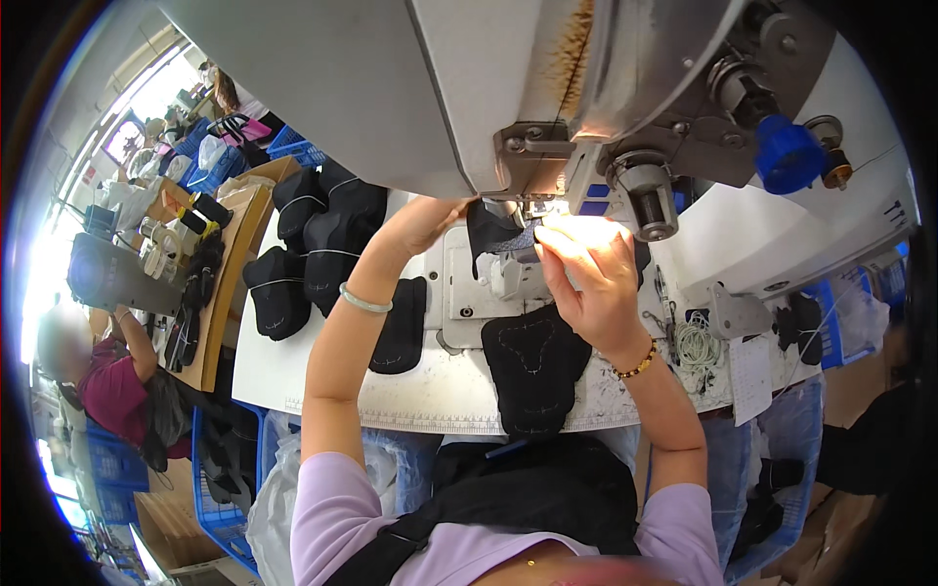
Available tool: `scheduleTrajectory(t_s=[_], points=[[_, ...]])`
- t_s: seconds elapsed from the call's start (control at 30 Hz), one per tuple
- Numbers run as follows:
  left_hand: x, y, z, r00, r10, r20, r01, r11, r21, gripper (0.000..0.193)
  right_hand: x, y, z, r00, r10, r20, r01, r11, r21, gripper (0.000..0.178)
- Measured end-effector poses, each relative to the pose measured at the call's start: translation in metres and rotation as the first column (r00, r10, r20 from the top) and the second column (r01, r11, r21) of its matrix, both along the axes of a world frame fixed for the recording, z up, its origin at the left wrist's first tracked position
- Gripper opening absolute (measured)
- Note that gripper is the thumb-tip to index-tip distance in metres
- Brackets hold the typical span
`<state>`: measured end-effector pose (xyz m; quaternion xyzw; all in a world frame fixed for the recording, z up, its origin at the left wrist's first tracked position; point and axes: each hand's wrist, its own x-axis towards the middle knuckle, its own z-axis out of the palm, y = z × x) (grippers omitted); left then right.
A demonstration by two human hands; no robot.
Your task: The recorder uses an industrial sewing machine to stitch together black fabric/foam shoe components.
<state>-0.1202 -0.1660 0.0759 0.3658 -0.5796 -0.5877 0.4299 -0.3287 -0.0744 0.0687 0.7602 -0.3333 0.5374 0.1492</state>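
Note:
A black fabric piece (491, 232) with a grey patterned part sits under the needle area of a large sewing machine (532, 161). My right hand (594, 272) pinches its right edge between thumb and fingers, under the bright machine lamp. At the piece's left side is my left hand (422, 227), its fingertips hidden behind the machine head. Nearer to me, a black cut piece (532, 371) with a pale stitched outline hangs slightly over the table's front edge. Another dark piece (399, 327) lies beneath my left forearm.
Tied bundles of black pieces (332, 239) are stacked on the white table (283, 376) at left. A coil of pale cord (697, 342) and a paper sheet (750, 379) lie at right. Blue crates (220, 488) flank me below. A co-worker (117, 391) sits at far left.

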Motion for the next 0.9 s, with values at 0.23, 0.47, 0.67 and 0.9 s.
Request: scheduleTrajectory(t_s=[0.23, 0.47, 0.67, 0.9], points=[[0.002, 0.005, 0.017, 0.951, -0.233, -0.202, 0.284, 0.917, 0.282, 0.025, -0.002, -0.001, 0.0, 1.0, 0.011, -0.009, -0.011, 1.0, -0.008, 0.025], [-0.001, 0.011, 0.011, 0.924, -0.275, -0.265, 0.318, 0.938, 0.135, 0.029, -0.002, -0.001, -0.008, 1.0, 0.01, -0.008, -0.011, 1.0, -0.013, 0.033], [-0.004, 0.035, -0.002, 0.933, -0.114, -0.341, 0.17, 0.976, 0.139, 0.021, -0.005, -0.003, -0.01, 0.999, 0.006, -0.032, -0.007, 1.0, -0.027, 0.036], [-0.01, 0.047, -0.004, 0.907, -0.07, -0.416, 0.155, 0.973, 0.174, 0.012, 0.0, -0.003, -0.015, 0.999, -0.008, -0.048, 0.004, 0.995, -0.098, 0.039]])
